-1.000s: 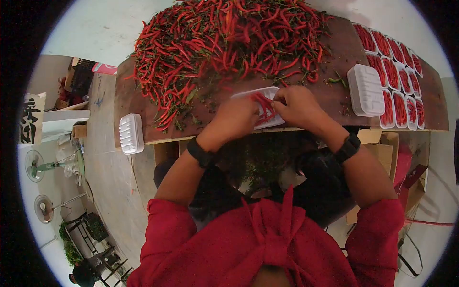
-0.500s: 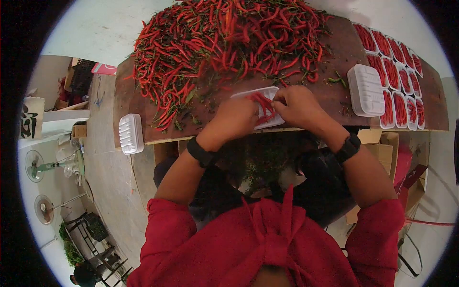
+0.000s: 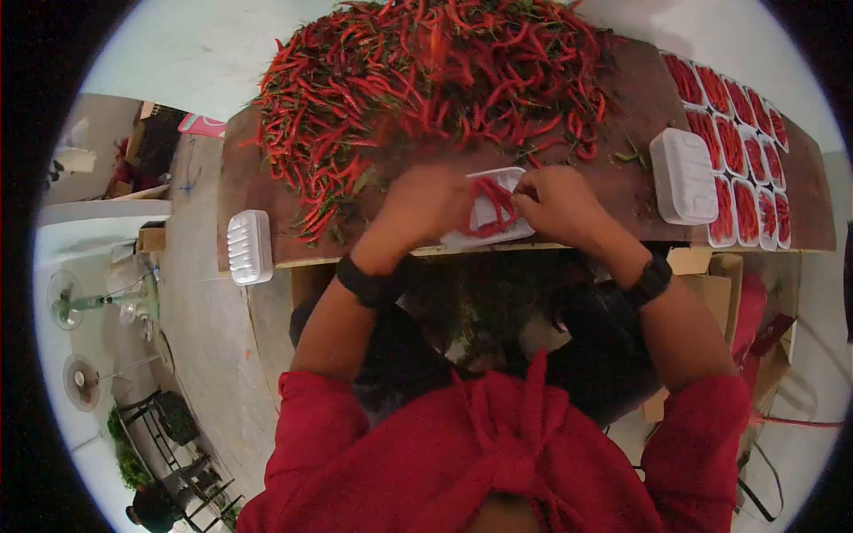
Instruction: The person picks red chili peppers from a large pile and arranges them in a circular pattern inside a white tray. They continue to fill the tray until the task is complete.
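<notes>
A white tray [image 3: 510, 234] lies near the table's front edge with several red chilies [image 3: 498, 197] in it. My left hand [image 3: 425, 211] is at the tray's left side, smeared by motion, so its fingers and anything in them cannot be made out. At the tray's right rim is my right hand [image 3: 558, 206], its fingertips pinched together; what they hold, if anything, is hidden. Beyond both hands spreads a big heap of red chilies [image 3: 355, 98] with green stems.
Stacked white trays [image 3: 684, 178] stand on the table [image 3: 635, 209] to the right. Past them are rows of chili-filled trays [image 3: 730, 147]. Another stack of white trays [image 3: 250, 247] sits at the left front corner. Cardboard boxes [image 3: 711, 298] are below the table's right side.
My left hand has moved slightly left and up, away from the chilies in the tray, which show more fully now. My right hand stays by the tray's right rim.
</notes>
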`<move>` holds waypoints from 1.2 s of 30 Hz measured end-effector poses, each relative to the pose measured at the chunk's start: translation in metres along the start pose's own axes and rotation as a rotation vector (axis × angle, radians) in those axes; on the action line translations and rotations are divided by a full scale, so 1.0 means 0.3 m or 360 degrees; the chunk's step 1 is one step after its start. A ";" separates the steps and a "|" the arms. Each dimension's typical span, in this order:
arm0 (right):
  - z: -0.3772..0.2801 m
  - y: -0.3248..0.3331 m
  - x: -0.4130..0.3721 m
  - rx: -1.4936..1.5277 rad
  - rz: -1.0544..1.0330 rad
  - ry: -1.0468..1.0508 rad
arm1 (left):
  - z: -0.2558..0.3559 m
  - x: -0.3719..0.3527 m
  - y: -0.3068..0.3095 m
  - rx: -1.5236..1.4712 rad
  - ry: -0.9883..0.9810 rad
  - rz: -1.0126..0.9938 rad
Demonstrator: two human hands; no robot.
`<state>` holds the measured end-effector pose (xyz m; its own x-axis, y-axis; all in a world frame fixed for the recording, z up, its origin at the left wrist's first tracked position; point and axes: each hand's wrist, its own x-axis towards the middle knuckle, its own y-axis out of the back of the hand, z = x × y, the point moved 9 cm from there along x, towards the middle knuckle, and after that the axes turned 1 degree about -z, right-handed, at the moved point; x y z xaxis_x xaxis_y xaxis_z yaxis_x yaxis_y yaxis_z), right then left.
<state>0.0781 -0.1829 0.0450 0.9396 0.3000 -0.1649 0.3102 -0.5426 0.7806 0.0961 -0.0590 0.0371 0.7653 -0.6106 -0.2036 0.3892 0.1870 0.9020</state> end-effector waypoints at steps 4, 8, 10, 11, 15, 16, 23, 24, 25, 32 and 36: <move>0.014 -0.006 0.002 -0.0021 0.0041 0.0035 | -0.149 -0.015 0.160 0.0106 0.0162 0.0441; 0.013 -0.007 0.004 -0.0056 0.0019 0.0038 | -0.217 -0.031 0.203 0.0128 0.0334 0.0553; 0.017 -0.007 0.006 -0.0020 0.0011 0.0012 | -0.244 -0.014 0.169 0.0135 0.0388 0.0483; 0.020 -0.010 0.006 -0.0022 0.0011 0.0012 | -0.234 0.002 0.140 0.0210 0.0318 0.0431; 0.029 -0.018 0.007 -0.0038 -0.0004 -0.0023 | -0.165 0.017 0.090 0.0260 0.0150 0.0408; 0.033 -0.019 0.006 -0.0044 -0.0014 -0.0047 | -0.163 0.018 0.086 0.0257 0.0148 0.0408; 0.040 -0.022 0.008 -0.0025 -0.0022 -0.0027 | -0.178 0.017 0.087 0.0274 0.0212 0.0318; 0.034 -0.018 0.008 -0.0026 -0.0011 -0.0011 | -0.197 0.016 0.094 0.0212 0.0210 0.0334; 0.030 -0.016 0.008 -0.0027 0.0001 0.0004 | -0.215 0.015 0.101 0.0215 0.0210 0.0331; 0.005 -0.016 0.003 0.0008 0.0018 0.0049 | -0.302 -0.043 0.128 -0.1150 0.0584 0.0396; -0.002 -0.020 0.002 -0.0034 0.0050 0.0078 | -0.282 -0.072 0.156 -0.1198 0.0604 0.0419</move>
<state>0.0768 -0.1789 0.0406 0.9405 0.3213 -0.1108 0.2770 -0.5357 0.7977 0.1413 0.0281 0.0516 0.9443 -0.2046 -0.2579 0.3083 0.8244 0.4748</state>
